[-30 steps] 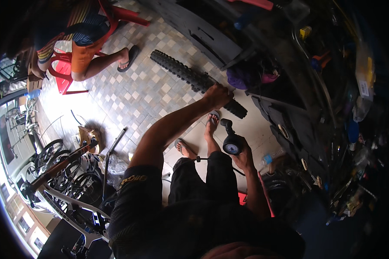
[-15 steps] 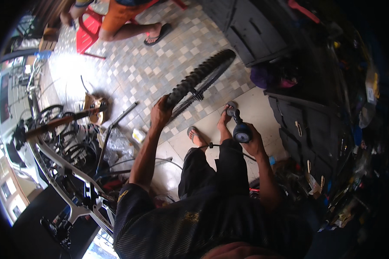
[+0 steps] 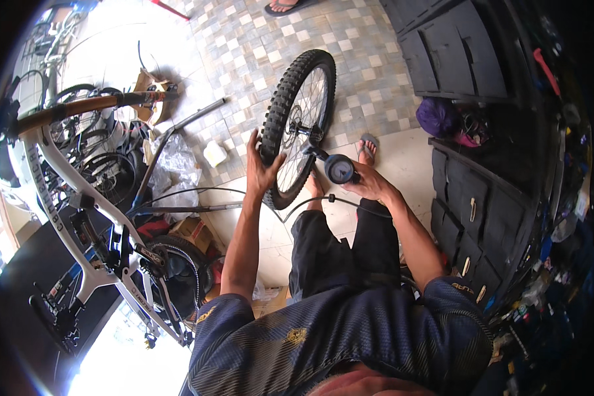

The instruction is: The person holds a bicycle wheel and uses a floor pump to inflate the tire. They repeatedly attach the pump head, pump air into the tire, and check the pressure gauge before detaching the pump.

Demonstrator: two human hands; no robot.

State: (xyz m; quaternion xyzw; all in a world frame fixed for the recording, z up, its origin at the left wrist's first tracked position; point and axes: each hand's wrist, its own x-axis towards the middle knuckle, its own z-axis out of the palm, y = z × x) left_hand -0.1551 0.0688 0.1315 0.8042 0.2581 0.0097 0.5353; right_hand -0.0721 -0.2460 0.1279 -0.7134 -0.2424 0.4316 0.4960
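A bicycle wheel [image 3: 268, 125] with a knobby black tyre stands tilted on the floor in front of me. My left hand [image 3: 264, 173] grips the near left side of its tyre, thumb and fingers on either side of the tread. Wrapped round a black tyre inflator [image 3: 340, 169] with a round dial gauge is my right hand [image 3: 371, 185]. The inflator's front end overlaps the wheel's right side near the rim; whether it touches the valve I cannot tell. A thin black hose [image 3: 360, 206] passes below the right hand.
At my left is a white bicycle frame [image 3: 94, 228] with a brown tube. Beyond it lie bicycle parts, clear plastic [image 3: 178, 165] and a small white bottle [image 3: 214, 154]. Dark cabinets [image 3: 472, 218] line the right side, a purple bundle [image 3: 437, 117] between them. Another person's foot [image 3: 284, 6] shows at the top.
The wheel has swung more upright, showing its spokes. My right hand has brought the inflator left, up to the wheel. The view has shifted, and most of the other person has left it.
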